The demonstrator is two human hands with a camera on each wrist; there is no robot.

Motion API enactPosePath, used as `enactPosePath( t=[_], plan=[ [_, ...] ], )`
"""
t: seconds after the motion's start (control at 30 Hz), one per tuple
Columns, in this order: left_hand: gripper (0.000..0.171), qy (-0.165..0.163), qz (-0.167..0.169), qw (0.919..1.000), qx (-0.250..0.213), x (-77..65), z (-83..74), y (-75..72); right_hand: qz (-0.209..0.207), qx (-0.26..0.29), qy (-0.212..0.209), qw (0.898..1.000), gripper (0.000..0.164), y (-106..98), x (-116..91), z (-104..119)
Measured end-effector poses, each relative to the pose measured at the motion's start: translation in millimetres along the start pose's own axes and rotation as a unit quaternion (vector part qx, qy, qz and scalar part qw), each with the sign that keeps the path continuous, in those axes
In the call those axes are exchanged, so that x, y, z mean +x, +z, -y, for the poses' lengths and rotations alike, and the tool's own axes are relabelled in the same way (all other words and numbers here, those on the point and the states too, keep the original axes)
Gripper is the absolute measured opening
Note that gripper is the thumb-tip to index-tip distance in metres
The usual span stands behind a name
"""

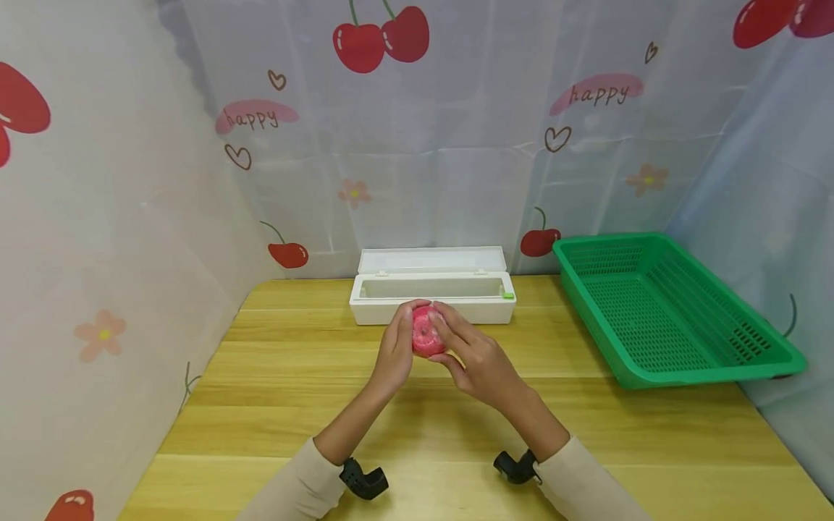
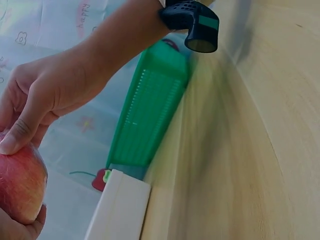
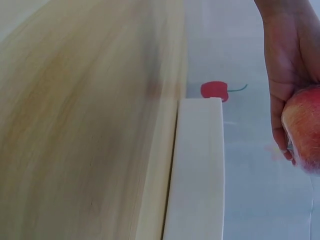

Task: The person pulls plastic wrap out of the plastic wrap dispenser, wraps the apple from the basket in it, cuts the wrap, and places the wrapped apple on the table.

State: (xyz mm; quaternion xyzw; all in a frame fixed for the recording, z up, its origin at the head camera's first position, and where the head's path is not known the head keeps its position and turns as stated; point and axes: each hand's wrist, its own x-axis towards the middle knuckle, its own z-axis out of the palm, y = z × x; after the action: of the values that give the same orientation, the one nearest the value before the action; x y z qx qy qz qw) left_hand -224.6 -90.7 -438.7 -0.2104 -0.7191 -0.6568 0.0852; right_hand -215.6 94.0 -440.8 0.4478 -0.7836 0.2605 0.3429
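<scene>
A red apple (image 1: 423, 334) is held up between both hands in front of the white box, above the table. Clear, wrinkled film glints on the apple's skin in the wrist views. My left hand (image 1: 394, 350) holds the apple from its left side, with fingers curving over the far side. From the right, my right hand (image 1: 481, 360) grips it; in the left wrist view its thumb presses the top of the apple (image 2: 22, 182). The white box (image 1: 433, 312), long and narrow, stands behind with its lid (image 1: 433, 260) raised. A small green piece (image 1: 508, 295) sits at its right end.
To the right, a green perforated plastic basket (image 1: 651, 311) stands on the wooden table (image 1: 274, 405). Curtains (image 1: 456, 174) printed with cherries enclose the back and sides. Each wrist wears a black camera mount.
</scene>
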Motion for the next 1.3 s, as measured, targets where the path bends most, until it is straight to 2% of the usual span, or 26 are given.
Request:
enactPosePath(
  t=[0.17, 0.23, 0.33, 0.47, 0.6, 0.73, 0.83, 0.97, 1.13, 1.3],
  plan=[
    [0.043, -0.045, -0.005, 0.9985, -0.031, -1.9, -22.4, -3.1, 0.016, 0.003, 0.017, 1.0, 0.079, 1.8, -0.3, 0.1],
    [0.044, -0.058, -0.006, 0.9973, -0.044, -2.0, -25.5, -3.8, 0.021, 0.001, 0.019, 1.0, 0.086, 2.6, -0.9, 0.1],
    [0.045, -0.066, -0.004, 0.9964, -0.053, -1.7, -26.0, -4.3, 0.017, -0.004, 0.01, 1.0, 0.088, 3.6, -1.4, 0.0],
    [0.046, -0.049, 0.003, 0.9977, -0.047, -2.0, -27.5, -4.5, 0.003, -0.006, -0.002, 1.0, 0.078, 3.9, -1.4, 0.1],
    [0.044, -0.003, 0.009, 0.9998, -0.015, -2.7, -29.3, -3.9, -0.002, 0.004, 0.001, 1.0, 0.073, 3.4, -1.6, 0.8],
    [0.04, 0.039, -0.004, 0.9989, 0.025, -4.2, -30.3, -1.9, 0.004, 0.009, 0.009, 1.0, 0.07, 2.5, -2.0, 2.3],
    [0.039, 0.054, -0.019, 0.9971, 0.05, -5.3, -29.9, -0.4, 0.011, 0.003, 0.011, 1.0, 0.068, 2.3, -1.7, 3.4],
    [0.038, 0.062, -0.028, 0.9954, 0.067, -5.5, -28.9, 0.4, 0.015, -0.005, 0.008, 1.0, 0.065, 2.4, -1.1, 4.4],
    [0.037, 0.06, -0.023, 0.9952, 0.074, -5.8, -27.3, 0.1, 0.021, -0.01, 0.009, 1.0, 0.064, 3.3, -2.9, 4.4],
    [0.036, 0.036, -0.03, 0.997, 0.062, -5.8, -30.8, -0.8, 0.02, 0.019, 0.031, 0.999, 0.077, 4.7, -2.8, 4.8]
  ],
)
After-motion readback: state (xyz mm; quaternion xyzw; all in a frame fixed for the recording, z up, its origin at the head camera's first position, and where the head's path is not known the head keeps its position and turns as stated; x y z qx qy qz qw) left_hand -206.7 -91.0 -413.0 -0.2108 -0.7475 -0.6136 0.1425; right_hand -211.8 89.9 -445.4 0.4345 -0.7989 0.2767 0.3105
